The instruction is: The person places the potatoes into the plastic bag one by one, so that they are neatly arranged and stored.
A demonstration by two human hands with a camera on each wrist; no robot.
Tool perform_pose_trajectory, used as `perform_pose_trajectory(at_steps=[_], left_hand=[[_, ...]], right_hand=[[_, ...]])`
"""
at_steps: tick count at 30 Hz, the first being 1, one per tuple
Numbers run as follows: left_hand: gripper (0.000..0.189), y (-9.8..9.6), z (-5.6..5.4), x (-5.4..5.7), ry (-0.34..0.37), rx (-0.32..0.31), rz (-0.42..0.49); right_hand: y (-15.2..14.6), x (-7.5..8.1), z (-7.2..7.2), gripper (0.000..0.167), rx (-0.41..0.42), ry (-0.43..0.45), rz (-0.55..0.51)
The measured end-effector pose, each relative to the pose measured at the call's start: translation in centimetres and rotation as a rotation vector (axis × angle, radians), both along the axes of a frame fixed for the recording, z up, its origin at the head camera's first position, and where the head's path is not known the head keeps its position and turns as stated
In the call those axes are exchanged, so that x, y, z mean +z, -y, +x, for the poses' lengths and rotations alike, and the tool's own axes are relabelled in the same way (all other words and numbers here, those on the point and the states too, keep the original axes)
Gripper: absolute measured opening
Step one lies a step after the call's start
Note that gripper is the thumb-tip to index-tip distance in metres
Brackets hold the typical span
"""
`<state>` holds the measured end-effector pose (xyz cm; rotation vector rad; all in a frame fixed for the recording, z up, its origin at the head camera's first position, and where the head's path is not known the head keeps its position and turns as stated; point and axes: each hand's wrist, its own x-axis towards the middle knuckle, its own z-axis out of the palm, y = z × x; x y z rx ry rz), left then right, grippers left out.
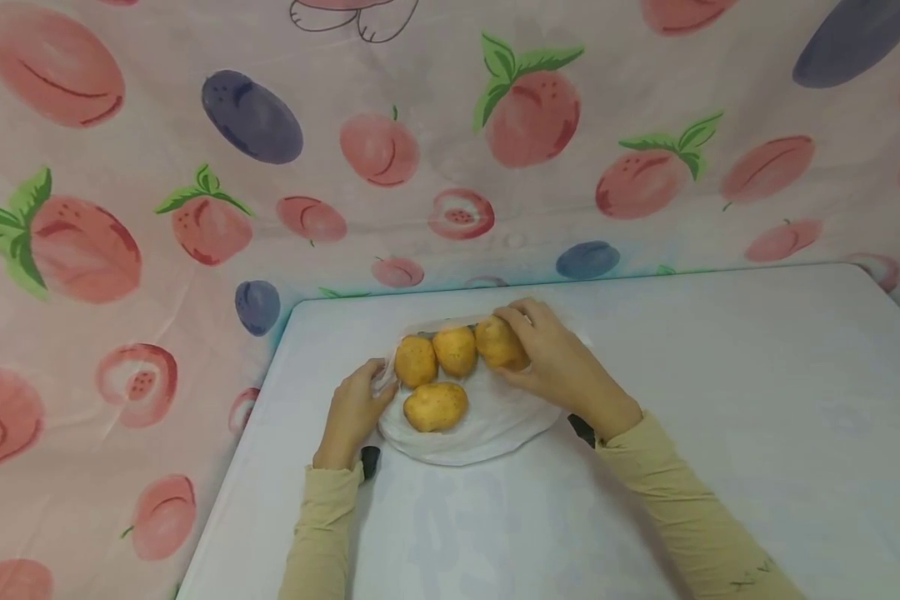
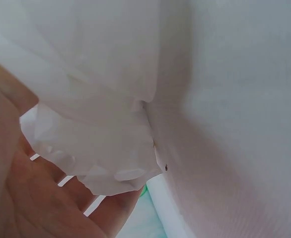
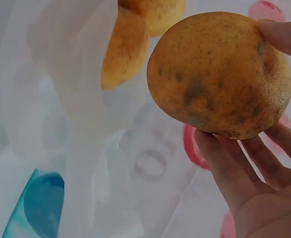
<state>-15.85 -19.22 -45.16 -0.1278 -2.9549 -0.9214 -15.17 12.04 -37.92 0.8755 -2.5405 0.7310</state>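
My right hand (image 1: 551,354) grips a yellow-brown potato (image 3: 220,74) with dark blotches, thumb on one side and fingers on the other. In the head view it is at the far right of the potatoes. Two more potatoes, a left one (image 1: 416,362) and a middle one (image 1: 455,351), sit beside it in a row. A longer potato (image 1: 436,407) lies nearer on the white plastic bag (image 1: 487,442). My left hand (image 1: 356,408) holds the bag's left edge; in the left wrist view the thin crumpled film (image 2: 101,153) runs between thumb and fingers.
A white table (image 1: 720,400) carries the bag, close to its back edge. Behind and to the left hangs a pink cloth (image 1: 420,67) printed with fruit. Dark wrist-worn pieces show by both sleeves (image 1: 322,517).
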Motion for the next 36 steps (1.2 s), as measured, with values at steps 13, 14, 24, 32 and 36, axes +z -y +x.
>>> perform_pose_trajectory(at_steps=[13, 14, 24, 32, 36], left_hand=[[0.044, 0.2, 0.0, -0.3, 0.003, 0.005, 0.0], [0.044, 0.2, 0.0, -0.3, 0.003, 0.005, 0.0], [0.043, 0.2, -0.1, -0.3, -0.001, 0.003, 0.0], [0.043, 0.2, 0.0, -0.2, 0.004, 0.005, -0.002], [0.044, 0.3, 0.0, -0.2, 0.009, 0.004, 0.002]], right_hand=[[2.2, -1.4, 0.3, 0.066, 0.014, 0.054, 0.034], [2.3, -1.5, 0.3, 0.067, 0.018, 0.057, 0.035], [3.0, -3.0, 0.4, 0.066, 0.049, 0.035, 0.041], [2.9, -3.7, 0.6, 0.064, 0.042, 0.035, 0.078], [2.8, -3.8, 0.7, 0.062, 0.039, 0.052, 0.092]])
